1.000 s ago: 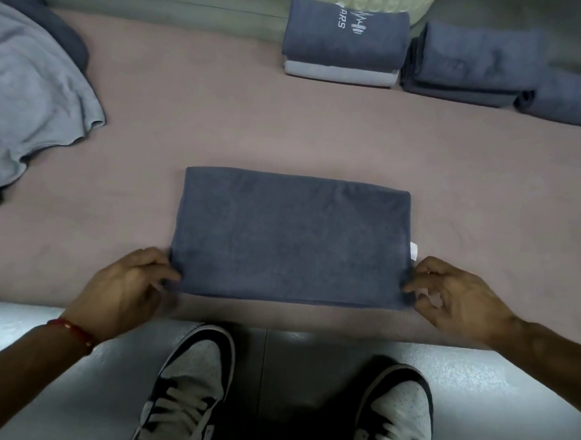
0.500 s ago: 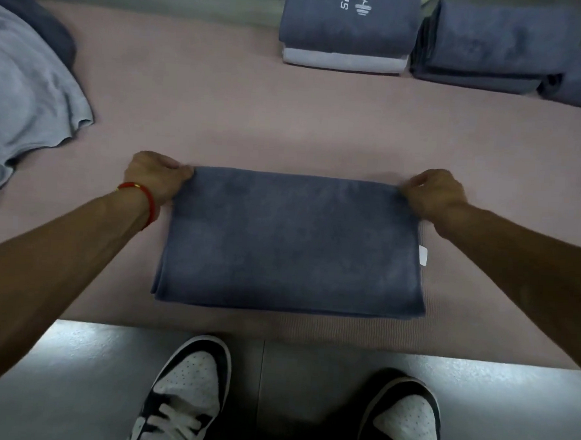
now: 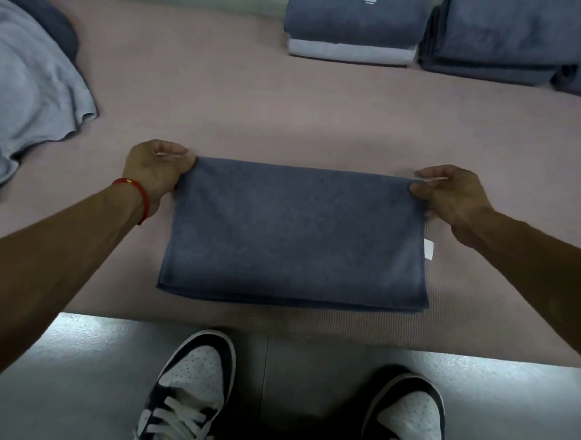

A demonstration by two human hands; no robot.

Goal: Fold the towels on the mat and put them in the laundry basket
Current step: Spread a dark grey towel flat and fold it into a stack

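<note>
A dark blue-grey towel (image 3: 298, 234), folded into a rectangle, lies flat on the pink mat (image 3: 288, 117) in front of me. A small white tag sticks out of its right edge. My left hand (image 3: 154, 169), with a red band at the wrist, pinches the towel's far left corner. My right hand (image 3: 454, 195) pinches the far right corner. Both far corners look slightly lifted. The laundry basket is not in view.
Folded dark towels (image 3: 354, 16) are stacked over a pale one at the mat's far edge, with more folded dark towels (image 3: 508, 36) to their right. A crumpled light grey towel (image 3: 24, 101) lies at the left. My shoes (image 3: 186, 393) stand on the grey floor.
My hands went from the towel's near corners to its far corners and now pinch them. The view has tilted down, so the basket has left the frame.
</note>
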